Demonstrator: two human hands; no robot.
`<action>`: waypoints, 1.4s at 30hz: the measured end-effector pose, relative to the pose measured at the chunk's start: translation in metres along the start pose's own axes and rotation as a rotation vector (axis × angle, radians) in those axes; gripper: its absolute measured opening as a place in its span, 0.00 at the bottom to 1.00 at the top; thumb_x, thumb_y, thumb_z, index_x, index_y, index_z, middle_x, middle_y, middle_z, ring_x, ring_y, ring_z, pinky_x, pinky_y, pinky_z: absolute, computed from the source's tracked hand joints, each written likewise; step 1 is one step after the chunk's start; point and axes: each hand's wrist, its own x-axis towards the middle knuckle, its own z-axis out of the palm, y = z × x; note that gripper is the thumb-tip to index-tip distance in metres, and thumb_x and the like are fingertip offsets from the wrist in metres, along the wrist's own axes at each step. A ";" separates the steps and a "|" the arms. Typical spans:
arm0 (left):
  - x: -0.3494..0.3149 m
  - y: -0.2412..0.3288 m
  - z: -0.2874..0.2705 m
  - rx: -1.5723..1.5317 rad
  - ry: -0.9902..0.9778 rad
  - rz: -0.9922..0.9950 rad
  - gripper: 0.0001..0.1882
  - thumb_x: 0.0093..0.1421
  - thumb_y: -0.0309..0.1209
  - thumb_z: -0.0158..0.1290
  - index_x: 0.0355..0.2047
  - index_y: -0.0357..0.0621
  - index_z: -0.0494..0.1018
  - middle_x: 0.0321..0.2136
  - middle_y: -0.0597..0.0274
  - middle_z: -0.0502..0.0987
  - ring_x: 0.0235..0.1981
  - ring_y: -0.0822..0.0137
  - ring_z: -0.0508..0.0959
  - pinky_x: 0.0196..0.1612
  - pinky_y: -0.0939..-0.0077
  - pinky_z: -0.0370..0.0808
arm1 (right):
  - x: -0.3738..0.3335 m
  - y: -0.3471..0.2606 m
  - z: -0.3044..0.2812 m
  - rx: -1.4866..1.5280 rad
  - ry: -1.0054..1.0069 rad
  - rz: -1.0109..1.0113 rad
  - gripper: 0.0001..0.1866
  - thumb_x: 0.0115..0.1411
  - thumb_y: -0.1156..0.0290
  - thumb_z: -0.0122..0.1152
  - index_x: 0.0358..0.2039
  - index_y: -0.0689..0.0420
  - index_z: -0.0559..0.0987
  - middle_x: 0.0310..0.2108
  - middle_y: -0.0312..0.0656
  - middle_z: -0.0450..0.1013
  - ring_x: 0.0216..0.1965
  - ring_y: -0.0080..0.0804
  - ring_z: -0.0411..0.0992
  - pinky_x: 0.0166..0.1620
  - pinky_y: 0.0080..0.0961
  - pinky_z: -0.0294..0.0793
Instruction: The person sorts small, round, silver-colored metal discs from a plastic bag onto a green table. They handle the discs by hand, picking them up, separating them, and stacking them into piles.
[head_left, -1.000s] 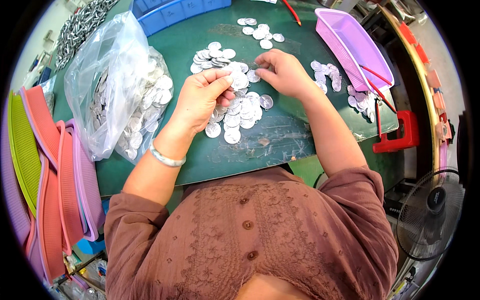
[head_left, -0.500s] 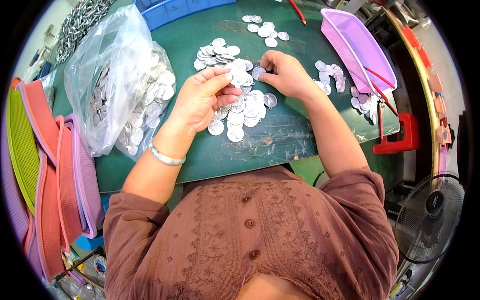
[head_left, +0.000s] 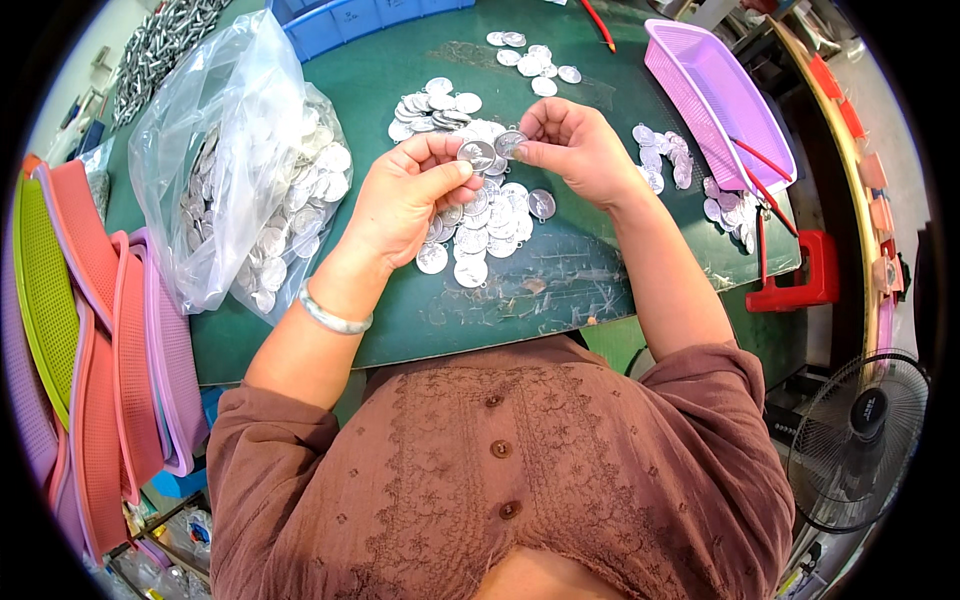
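My left hand [head_left: 405, 195] pinches a round silver metal disc [head_left: 476, 154] between thumb and fingers, raised a little above the green mat [head_left: 560, 280]. My right hand [head_left: 575, 150] holds a second silver disc [head_left: 508, 142] by its fingertips, right beside the first one. Under both hands lies a loose pile of the same silver discs [head_left: 480, 230] with small loops. More discs [head_left: 430, 105] lie in a heap just beyond my hands.
A clear plastic bag of discs [head_left: 250, 190] lies at the left. A purple basket [head_left: 715, 95] stands at the right with discs [head_left: 665, 160] beside it. Stacked coloured baskets [head_left: 90, 330] sit at far left, a blue bin [head_left: 350, 25] behind, a fan [head_left: 860, 440] lower right.
Both hands lifted off the pile and came together, each now holding up a disc; earlier they were down among the discs.
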 end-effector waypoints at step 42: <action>0.000 -0.005 0.000 0.104 -0.112 0.232 0.06 0.53 0.19 0.48 0.33 0.37 0.68 0.35 0.58 0.73 0.35 0.72 0.73 0.37 0.81 0.72 | -0.008 -0.010 0.005 0.166 -0.022 -0.129 0.07 0.46 0.84 0.57 0.28 0.62 0.73 0.27 0.33 0.70 0.29 0.17 0.68 0.34 0.14 0.68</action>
